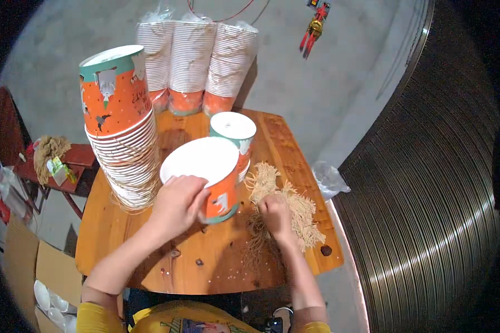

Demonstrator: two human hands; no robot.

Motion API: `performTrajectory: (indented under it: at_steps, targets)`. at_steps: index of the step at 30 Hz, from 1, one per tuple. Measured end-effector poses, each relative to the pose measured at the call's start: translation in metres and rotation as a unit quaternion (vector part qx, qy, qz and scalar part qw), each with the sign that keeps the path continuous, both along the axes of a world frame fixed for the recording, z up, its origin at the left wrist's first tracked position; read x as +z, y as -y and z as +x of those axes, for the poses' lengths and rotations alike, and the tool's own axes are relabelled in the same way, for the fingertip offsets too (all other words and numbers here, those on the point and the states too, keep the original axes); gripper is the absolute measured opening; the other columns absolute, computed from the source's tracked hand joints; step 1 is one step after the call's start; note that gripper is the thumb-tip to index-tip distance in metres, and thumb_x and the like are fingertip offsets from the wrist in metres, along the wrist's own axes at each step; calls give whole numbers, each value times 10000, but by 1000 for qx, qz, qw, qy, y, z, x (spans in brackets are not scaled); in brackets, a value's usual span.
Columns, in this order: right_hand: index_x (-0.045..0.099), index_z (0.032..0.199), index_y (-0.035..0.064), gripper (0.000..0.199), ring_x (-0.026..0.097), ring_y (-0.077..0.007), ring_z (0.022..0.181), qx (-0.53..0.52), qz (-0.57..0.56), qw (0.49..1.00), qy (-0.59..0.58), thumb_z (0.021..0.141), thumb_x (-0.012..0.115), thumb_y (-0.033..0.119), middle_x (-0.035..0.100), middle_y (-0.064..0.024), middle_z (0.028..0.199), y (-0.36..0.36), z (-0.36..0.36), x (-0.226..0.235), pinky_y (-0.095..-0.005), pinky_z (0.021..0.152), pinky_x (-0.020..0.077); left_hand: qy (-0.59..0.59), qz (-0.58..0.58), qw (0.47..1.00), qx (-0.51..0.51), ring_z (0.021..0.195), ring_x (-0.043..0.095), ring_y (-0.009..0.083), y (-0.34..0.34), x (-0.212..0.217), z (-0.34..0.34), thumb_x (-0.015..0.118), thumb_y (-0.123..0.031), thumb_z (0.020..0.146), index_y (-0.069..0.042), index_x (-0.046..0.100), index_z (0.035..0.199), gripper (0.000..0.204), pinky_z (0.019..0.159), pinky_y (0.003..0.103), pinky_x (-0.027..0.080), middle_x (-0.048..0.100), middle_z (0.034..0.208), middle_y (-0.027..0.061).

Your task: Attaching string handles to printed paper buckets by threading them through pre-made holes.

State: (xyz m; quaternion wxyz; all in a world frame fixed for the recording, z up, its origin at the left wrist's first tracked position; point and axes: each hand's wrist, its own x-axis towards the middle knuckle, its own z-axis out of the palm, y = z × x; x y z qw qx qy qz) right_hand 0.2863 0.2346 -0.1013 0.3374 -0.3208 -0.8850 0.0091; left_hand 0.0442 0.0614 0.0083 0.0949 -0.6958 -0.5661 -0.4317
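In left hand (177, 202): cup (208, 172) (tilted)

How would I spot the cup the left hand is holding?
Start at the wooden table. Right of the tall cup stack, the left hand grips an orange cup by its rim. It alone is tilted; the cup behind stands upright.

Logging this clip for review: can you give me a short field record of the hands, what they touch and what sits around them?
left hand: grips tilted orange paper cup by its rim
right hand: rests on pile of tan strings
cup stack: tall, left of the held cup
second cup: upright behind it
surface: wooden table
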Motion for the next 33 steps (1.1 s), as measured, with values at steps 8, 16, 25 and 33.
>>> performTrajectory:
  at_steps: [8, 16, 25, 33]
  targets:
    - [587, 651, 55, 97, 564, -282, 682, -83, 80, 993, -20, 728, 631, 93, 586, -126, 696, 7, -18, -15, -370, 631, 454, -102, -23, 994, -4, 671, 533, 247, 22, -37, 8, 609, -94, 804, -48, 554, 849, 85, 624, 369, 398, 524, 691, 76]
    - [570, 865, 70, 90, 488, -55, 657, 59, -398, 801, -444, 924, 549, 134, 566, 15, 739, 67, -17, 109, -206, 618, 405, -133, -12, 991, -3, 671, 515, 217, 20, -46, 12, 608, -105, 807, -57, 542, 838, 88, 627, 351, 386, 496, 694, 60]
    - [588, 963, 27, 144, 570, -113, 902, 282, -409, 855, -151, 821, 585, 4, 609, -13, 919, 118, -26, 165, -253, 829, 446, 284, -153, 915, -241, 1209, 459, 272, 26, -30, 35, 661, -211, 834, -32, 420, 1311, 563, 1011, 382, 368, 443, 1342, 149]
    - [588, 880, 69, 70, 412, -11, 644, 37, -399, 892, -210, 923, 549, 107, 479, 85, 712, 87, 15, 83, -187, 566, 334, 371, -383, 800, -273, 886, 544, 150, 63, -72, 31, 469, -190, 966, -23, 573, 1000, 199, 798, 283, 437, 575, 960, 69]
